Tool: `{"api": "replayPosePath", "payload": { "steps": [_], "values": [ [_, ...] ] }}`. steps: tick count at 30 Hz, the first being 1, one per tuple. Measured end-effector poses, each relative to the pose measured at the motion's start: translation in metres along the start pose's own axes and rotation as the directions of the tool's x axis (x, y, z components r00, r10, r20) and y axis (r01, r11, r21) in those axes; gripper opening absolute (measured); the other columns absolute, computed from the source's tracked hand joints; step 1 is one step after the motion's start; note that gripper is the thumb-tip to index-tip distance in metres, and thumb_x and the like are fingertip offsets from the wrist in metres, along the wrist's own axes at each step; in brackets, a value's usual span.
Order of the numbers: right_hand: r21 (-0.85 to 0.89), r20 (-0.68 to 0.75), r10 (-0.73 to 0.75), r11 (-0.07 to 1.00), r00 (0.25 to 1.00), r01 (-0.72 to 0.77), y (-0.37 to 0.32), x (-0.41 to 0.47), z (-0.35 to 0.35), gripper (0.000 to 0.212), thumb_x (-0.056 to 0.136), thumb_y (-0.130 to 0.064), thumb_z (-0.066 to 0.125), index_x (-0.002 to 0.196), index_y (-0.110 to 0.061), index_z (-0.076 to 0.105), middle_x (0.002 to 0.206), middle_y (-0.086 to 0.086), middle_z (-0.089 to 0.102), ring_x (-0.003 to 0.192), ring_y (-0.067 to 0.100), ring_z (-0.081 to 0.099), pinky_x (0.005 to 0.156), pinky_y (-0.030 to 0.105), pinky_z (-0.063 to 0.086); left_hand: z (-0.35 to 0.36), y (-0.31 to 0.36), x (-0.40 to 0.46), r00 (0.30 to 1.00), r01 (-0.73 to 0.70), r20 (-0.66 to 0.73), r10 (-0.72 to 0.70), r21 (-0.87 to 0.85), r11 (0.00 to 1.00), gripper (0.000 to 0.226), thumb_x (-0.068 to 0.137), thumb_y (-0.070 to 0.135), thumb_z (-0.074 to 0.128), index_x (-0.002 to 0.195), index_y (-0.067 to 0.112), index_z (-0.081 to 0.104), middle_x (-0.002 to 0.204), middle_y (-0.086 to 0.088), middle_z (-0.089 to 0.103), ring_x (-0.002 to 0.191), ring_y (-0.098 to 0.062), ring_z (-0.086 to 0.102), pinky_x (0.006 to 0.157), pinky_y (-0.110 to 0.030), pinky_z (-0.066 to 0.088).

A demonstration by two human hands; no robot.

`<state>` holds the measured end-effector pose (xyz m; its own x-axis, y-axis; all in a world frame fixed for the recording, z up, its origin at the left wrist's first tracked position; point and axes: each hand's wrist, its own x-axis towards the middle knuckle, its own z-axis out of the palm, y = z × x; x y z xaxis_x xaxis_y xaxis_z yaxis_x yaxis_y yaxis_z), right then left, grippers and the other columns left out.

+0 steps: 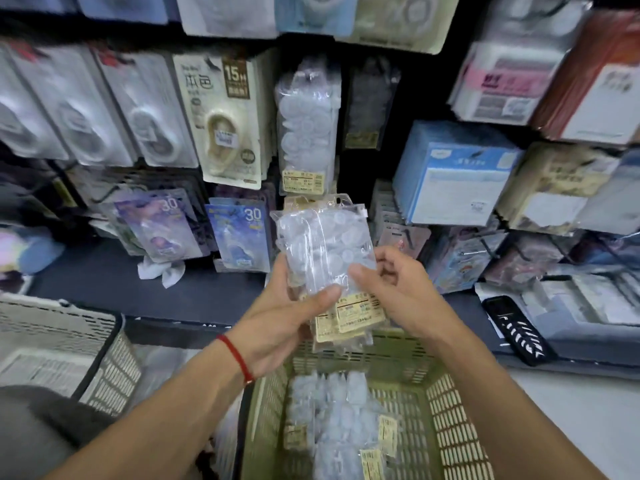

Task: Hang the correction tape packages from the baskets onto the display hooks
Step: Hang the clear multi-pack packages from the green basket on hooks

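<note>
Holding: we grip a stack of clear correction tape packages (325, 258) in front of the display, above the green basket (446, 403).
Left hand (284, 320): our thumb and fingers curl round the stack's lower left side; a red string (237, 358) circles the wrist.
Right hand (391, 282): we pinch the stack's right edge.
Basket: more clear packages (339, 410) lie inside.
Display: matching hung packages (306, 123) sit just above our stack.
Left: a white basket (104, 368).

A black handheld device with white keys (516, 330) lies on the dark shelf ledge (145, 289), well apart from a crumpled white cloth (161, 270).
</note>
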<state>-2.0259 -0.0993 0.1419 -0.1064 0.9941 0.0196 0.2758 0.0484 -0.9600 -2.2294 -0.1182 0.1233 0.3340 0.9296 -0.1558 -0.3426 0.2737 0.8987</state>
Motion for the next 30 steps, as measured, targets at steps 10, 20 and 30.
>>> {"api": "replayPosePath", "payload": {
  "steps": [10, 20, 30],
  "values": [
    [0.055, -0.129, -0.122, 0.99, 0.984, 0.13, -0.058, 0.038, -0.051, 0.027, 0.09, -0.053, 0.068, 0.111, -0.038, 0.062, 0.107, -0.002, 0.079, 0.094, 0.024, 0.078, 0.083, 0.059, 0.063, 0.002, 0.09, 0.04, 0.99, -0.121, 0.093, 0.108, 0.141, 0.983, 0.087, 0.08, -0.007, 0.076, 0.147, 0.037, 0.042, 0.14, -0.007, 0.069, 0.128, -0.032, 0.067, 0.105, -0.057, 0.054],
    [0.031, -0.294, -0.186, 0.979, 0.938, 0.204, -0.077, 0.066, -0.047, 0.022, 0.094, -0.044, 0.065, 0.11, -0.03, 0.068, 0.109, 0.005, 0.077, 0.103, 0.033, 0.073, 0.096, 0.062, 0.056, -0.006, 0.097, 0.041, 0.913, -0.388, 0.015, 0.407, 0.329, 0.861, 0.078, 0.087, 0.016, 0.081, 0.138, 0.061, 0.042, 0.141, 0.021, 0.064, 0.133, -0.002, 0.059, 0.102, -0.021, 0.054],
    [-0.107, -0.296, -0.177, 0.983, 0.938, 0.152, -0.078, 0.066, -0.046, 0.024, 0.102, -0.042, 0.063, 0.123, -0.03, 0.068, 0.102, -0.005, 0.076, 0.095, 0.019, 0.073, 0.092, 0.05, 0.059, 0.0, 0.098, 0.037, 0.896, -0.399, -0.043, 0.442, 0.361, 0.843, 0.07, 0.089, 0.003, 0.079, 0.138, 0.044, 0.048, 0.124, 0.015, 0.075, 0.114, -0.002, 0.071, 0.085, -0.01, 0.055]
  ]
}}
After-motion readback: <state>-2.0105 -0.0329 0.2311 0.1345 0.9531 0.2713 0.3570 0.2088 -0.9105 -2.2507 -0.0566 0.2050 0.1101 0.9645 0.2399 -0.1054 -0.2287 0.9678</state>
